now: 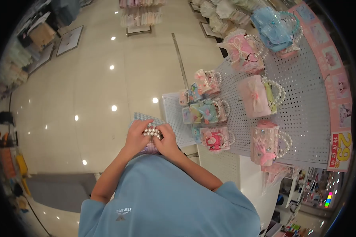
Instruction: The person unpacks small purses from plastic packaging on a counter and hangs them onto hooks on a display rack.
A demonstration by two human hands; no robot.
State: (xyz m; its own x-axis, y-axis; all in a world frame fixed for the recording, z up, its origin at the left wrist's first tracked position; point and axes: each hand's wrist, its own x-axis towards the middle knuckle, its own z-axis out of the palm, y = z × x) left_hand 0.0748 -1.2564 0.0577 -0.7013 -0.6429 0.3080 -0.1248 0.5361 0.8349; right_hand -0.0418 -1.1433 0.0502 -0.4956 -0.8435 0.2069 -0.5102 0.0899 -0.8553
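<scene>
Both hands meet in front of the chest around a small bag (143, 116) with a blue-and-white checked top edge. My left hand (137, 136) has its fingers curled on the left side of a pearl bead handle (152, 132). On the right side of the same beads, my right hand (167, 139) is closed with its fingertips on them. Below the beads a pinkish part of the bag shows between the wrists; the rest is hidden by the hands and the blue shirt.
Right of the hands, a perforated display shelf (233, 136) holds several small bags with pearl handles, among them a pink bag (255, 96) and a blue bag (271, 29). A pink price strip (336, 98) edges it. A grey bench (61, 191) stands at lower left.
</scene>
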